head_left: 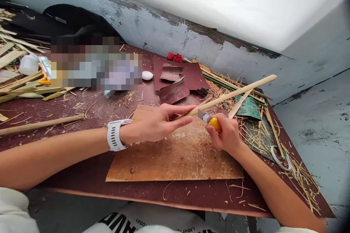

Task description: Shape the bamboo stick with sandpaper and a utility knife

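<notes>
My left hand (160, 122), below a white watch (117, 134) on the wrist, pinches a long pale wooden stick (232, 95) near its lower end. The stick slants up to the right, above a worn wooden board (175, 162). In my right hand (225, 133) is a yellow utility knife (215, 123), its blade against or very close to the stick just beyond my left fingertips. Exact contact of the blade cannot be made out. Fine shavings dust the board under both hands.
Dark red sandpaper pieces (175, 91) lie behind the board, with a white oval object (147, 75) beside them. Shavings and strips (259, 136) pile along the right side. Another stick (41, 124) rests at left. A wall (164, 25) bounds the back; a blurred patch hides items.
</notes>
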`<action>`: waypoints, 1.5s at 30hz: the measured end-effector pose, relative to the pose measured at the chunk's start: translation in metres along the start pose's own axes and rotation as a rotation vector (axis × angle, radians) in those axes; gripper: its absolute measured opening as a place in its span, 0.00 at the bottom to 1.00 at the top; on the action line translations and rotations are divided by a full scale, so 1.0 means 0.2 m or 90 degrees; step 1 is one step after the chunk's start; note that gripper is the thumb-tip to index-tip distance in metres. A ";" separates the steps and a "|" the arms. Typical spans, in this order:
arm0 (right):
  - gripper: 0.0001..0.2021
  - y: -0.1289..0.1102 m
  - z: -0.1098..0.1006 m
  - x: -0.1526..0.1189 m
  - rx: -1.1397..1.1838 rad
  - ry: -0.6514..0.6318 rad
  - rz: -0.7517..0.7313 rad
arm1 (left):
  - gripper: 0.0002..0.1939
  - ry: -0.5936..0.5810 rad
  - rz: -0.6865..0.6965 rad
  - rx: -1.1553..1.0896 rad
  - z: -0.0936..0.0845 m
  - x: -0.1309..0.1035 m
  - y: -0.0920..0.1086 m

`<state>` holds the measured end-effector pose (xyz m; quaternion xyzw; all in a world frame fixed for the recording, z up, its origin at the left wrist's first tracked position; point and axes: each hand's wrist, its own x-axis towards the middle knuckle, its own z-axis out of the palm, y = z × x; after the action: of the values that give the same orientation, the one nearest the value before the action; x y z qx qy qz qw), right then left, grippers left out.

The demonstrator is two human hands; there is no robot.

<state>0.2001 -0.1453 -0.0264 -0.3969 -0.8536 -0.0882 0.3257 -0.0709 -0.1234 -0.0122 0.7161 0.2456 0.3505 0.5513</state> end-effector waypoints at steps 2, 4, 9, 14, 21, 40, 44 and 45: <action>0.13 -0.01 0.00 0.00 0.004 -0.011 -0.006 | 0.26 -0.004 0.002 0.013 0.00 0.00 0.01; 0.13 -0.02 0.00 0.01 0.012 -0.020 -0.006 | 0.26 -0.001 -0.004 0.041 0.00 -0.01 0.01; 0.15 -0.05 0.00 0.02 0.003 -0.033 0.017 | 0.22 0.038 0.132 0.252 -0.01 0.00 -0.02; 0.16 -0.12 0.02 0.01 -0.046 -0.031 0.041 | 0.18 0.066 0.262 0.553 -0.02 0.00 -0.07; 0.18 -0.02 -0.02 0.05 -0.084 0.019 0.127 | 0.13 0.090 0.205 0.708 -0.02 -0.04 -0.10; 0.21 0.11 -0.06 0.07 -0.104 0.024 0.172 | 0.12 0.069 0.072 0.626 0.00 -0.04 -0.09; 0.22 0.08 -0.05 0.07 -0.075 0.010 0.178 | 0.12 0.034 0.049 0.641 0.00 -0.03 -0.08; 0.22 0.05 -0.04 0.07 -0.056 -0.018 0.156 | 0.13 0.025 0.059 0.641 0.00 -0.04 -0.08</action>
<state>0.2047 -0.1335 -0.0134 -0.5131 -0.7987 -0.0796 0.3042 -0.0756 -0.1236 -0.0297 0.8966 0.3623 0.2264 0.1169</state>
